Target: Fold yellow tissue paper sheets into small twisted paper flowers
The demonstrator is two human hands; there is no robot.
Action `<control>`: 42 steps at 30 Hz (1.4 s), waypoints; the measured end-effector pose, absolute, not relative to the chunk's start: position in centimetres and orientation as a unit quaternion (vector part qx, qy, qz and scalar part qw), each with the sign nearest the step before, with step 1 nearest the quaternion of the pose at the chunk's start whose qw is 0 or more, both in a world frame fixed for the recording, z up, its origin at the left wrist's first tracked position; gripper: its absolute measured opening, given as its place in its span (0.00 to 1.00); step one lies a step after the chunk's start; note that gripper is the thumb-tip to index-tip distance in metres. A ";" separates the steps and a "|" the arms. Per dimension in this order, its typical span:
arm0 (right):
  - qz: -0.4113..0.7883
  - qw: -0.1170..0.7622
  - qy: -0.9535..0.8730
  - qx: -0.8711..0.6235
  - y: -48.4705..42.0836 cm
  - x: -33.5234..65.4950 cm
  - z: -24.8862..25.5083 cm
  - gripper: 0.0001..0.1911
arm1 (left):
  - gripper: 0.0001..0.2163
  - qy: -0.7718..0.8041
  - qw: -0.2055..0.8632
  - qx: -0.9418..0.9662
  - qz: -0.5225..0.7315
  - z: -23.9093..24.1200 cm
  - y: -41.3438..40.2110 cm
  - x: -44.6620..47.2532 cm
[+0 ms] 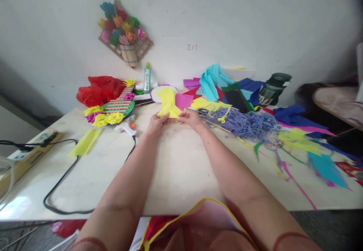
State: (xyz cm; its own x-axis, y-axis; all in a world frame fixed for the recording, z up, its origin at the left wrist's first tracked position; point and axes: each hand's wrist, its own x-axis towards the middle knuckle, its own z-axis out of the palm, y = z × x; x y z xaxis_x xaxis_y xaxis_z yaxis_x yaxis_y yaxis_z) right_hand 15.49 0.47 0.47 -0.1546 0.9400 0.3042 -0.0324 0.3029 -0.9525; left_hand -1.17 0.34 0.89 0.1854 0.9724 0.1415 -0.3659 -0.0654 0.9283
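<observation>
A piece of yellow crepe paper [168, 100] stands between my two hands over the middle of the table. My left hand [161, 124] pinches its lower left edge. The lower right corner is held in the fingertips of my right hand [190, 118]. Behind the paper lies a white round piece [154, 94], partly covered. A pink paper piece [184, 101] shows just right of the yellow one. To the left of my hands rests a white glue gun [126, 128] with its black cord. A tangle of purple yarn [241, 122] lies near my right hand.
A craft with sticks and crepe flowers [117, 107] lies left, beside a red plastic bag [100, 90]. A glue bottle [146, 78] and a dark green jar [273, 89] stand at the back. A power strip [36, 152] sits at the left edge; paper scraps cover the right.
</observation>
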 end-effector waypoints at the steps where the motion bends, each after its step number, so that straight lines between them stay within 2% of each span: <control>1: 0.457 0.533 -0.607 -0.372 0.5 15.5 0.5 0.12 | 0.22 0.320 0.605 0.475 0.553 0.9 0.4 -1.2; 14: 0.475 0.527 -0.590 -0.384 0.2 15.4 0.7 0.14 | 0.19 0.314 0.614 0.480 0.542 0.8 0.4 -1.2; 27: 0.458 0.528 -0.598 -0.393 0.5 15.4 0.4 0.11 | 0.20 0.289 0.633 0.483 0.532 0.7 0.4 -1.2; 42: 0.373 0.490 -0.641 -0.458 0.7 15.4 0.3 0.09 | 0.22 0.319 0.604 0.497 0.536 0.4 0.6 -1.1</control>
State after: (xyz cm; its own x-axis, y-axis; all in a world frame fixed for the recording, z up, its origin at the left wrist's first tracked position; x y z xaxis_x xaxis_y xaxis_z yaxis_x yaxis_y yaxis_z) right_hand 15.40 0.66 0.30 -0.1005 0.9527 0.2870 0.2229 0.3026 -0.9267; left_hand -1.06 0.64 0.39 0.2220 0.9637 0.1480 -0.3310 -0.0682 0.9412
